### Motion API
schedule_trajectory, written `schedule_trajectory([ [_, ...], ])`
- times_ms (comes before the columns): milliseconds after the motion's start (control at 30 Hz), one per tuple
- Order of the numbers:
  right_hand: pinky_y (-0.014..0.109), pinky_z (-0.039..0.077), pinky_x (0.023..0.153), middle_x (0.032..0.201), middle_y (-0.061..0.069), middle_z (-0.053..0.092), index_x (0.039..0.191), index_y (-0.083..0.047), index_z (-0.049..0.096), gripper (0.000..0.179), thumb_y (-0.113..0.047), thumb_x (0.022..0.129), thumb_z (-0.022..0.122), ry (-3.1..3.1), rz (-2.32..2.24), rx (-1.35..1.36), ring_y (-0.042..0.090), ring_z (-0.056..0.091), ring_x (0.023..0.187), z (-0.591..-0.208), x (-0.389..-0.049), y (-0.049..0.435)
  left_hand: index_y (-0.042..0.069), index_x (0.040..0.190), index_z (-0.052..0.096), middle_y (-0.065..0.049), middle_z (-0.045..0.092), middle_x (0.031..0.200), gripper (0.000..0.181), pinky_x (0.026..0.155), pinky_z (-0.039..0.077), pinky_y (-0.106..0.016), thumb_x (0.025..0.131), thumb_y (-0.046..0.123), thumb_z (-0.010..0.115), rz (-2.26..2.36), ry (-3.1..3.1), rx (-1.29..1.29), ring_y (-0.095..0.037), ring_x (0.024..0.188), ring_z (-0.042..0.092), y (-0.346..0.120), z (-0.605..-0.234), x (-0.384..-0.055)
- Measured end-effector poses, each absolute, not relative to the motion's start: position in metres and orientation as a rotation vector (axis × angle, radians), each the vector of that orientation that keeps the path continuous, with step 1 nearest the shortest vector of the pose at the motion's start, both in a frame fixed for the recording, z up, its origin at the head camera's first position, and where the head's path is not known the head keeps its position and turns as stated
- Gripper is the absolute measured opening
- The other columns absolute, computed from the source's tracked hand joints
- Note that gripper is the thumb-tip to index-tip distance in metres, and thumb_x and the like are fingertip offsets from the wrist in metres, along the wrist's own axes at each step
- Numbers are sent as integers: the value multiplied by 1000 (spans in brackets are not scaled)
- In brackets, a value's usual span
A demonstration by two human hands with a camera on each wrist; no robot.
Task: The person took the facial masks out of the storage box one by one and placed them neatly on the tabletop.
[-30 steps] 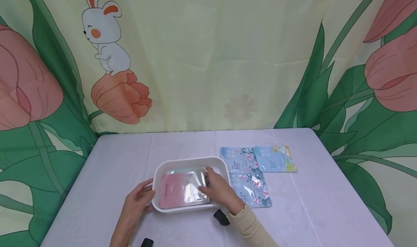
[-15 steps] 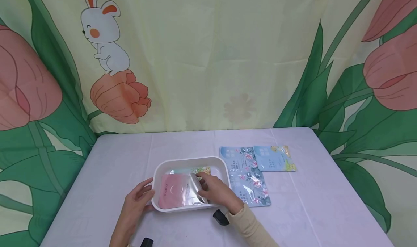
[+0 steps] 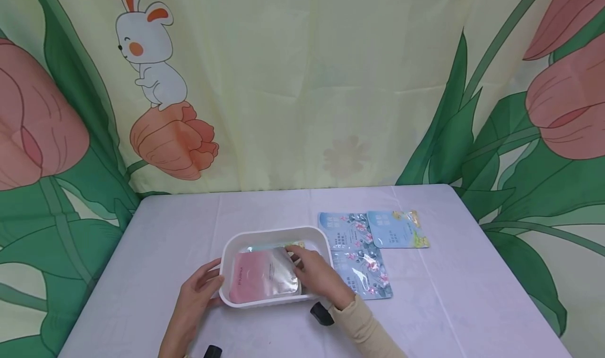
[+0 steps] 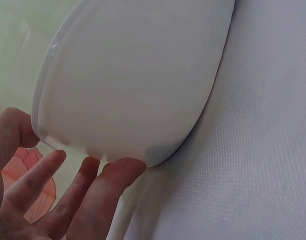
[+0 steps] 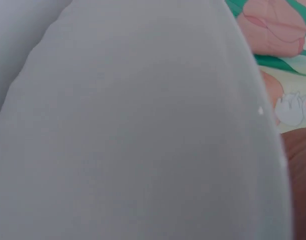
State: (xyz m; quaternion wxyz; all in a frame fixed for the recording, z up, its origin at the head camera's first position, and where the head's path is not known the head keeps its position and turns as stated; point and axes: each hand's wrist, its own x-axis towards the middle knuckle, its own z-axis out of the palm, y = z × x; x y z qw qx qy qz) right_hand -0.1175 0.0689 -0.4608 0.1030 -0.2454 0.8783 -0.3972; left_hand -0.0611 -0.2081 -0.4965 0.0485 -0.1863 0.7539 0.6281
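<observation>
A white plastic tray (image 3: pixel 274 236) stands on the table with foil packets inside. My left hand (image 3: pixel 200 290) grips the tray's left end, its fingertips (image 4: pixel 125 167) at the outer wall and rim. My right hand (image 3: pixel 321 275) reaches over the tray's right side and pinches the right edge of a pink and silver sheet mask packet (image 3: pixel 255 279), which bows up there. Under it shows the far edge of another packet (image 3: pixel 264 247), pale green with a gold end. The right wrist view holds mostly the tray's outer wall (image 5: pixel 133 125), with the fingertips hidden.
Right of the tray lie two blue packets with pink flowers, a far one (image 3: pixel 345 229) and a near one (image 3: pixel 364 274). A lighter blue packet (image 3: pixel 397 231) overlaps the far one. A white cloth (image 3: pixel 165 232) covers the table, and a printed curtain (image 3: pixel 302 85) hangs behind.
The pink and silver packet lay flat a second ago. Its right edge was bent up leftward by my right hand, then eased slightly back right. My left hand stays at the tray.
</observation>
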Motion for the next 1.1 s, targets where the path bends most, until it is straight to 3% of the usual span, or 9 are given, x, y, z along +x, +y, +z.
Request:
schedule_trajectory([
  [167, 28, 55, 71, 108, 17, 68, 132, 1, 55, 41, 7, 91, 57, 2605, -1205, -730, 23, 67, 86, -457, -119, 74, 20, 142, 51, -17, 56, 139, 52, 75, 61, -31, 93, 23, 68, 1924, 2293, -569, -23, 113, 65, -208, -497, -61],
  [533, 29, 56, 77, 117, 15, 67, 134, -2, 56, 44, 10, 92, 56, 2560, -1345, -806, 23, 67, 90, -451, -123, 84, 20, 142, 51, -17, 56, 138, 53, 75, 61, -31, 93, 24, 70, 1937, 2274, -569, -20, 110, 66, -208, -497, -62],
  [800, 25, 56, 63, 113, 13, 68, 131, -8, 60, 40, 8, 94, 56, 2524, -1428, -775, 24, 68, 87, -447, -124, 96, 20, 142, 52, -17, 57, 138, 53, 74, 61, -30, 92, 23, 70, 1939, 2278, -568, -11, 103, 67, -209, -497, -61],
  [1100, 25, 57, 59, 114, 13, 68, 129, -11, 62, 41, 8, 94, 55, 2537, -1451, -692, 27, 68, 93, -437, -124, 111, 21, 141, 52, -17, 56, 138, 54, 74, 61, -32, 91, 25, 71, 1920, 2296, -574, -22, 110, 66, -208, -497, -62],
])
